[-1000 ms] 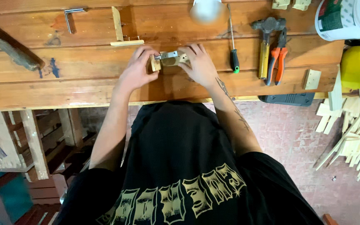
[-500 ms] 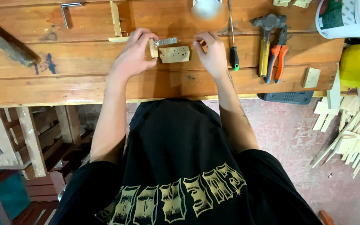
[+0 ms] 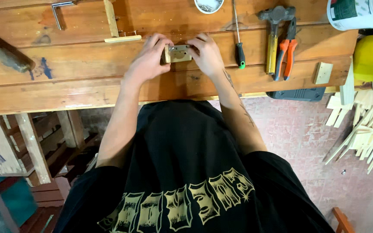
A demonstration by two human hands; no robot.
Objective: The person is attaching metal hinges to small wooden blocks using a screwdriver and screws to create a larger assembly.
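- Wooden block (image 3: 167,55) with a metal hinge (image 3: 180,53): we pinch the pair between both hands on the desk (image 3: 87,71).
- Left hand (image 3: 148,62) grips the block end; right hand (image 3: 207,55) closes on the hinge.
- Hinge lies flat, long axis left-right; no screws appear driven, so fixing seems left.
- Screwdriver (image 3: 237,41) lies just right of the grip.

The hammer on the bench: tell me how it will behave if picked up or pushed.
The hammer looks head-heavy: a dark metal head on a slim yellow handle, so it would likely tip headward if lifted by the grip. Lying flat beside the pliers, it should slide rather than roll.
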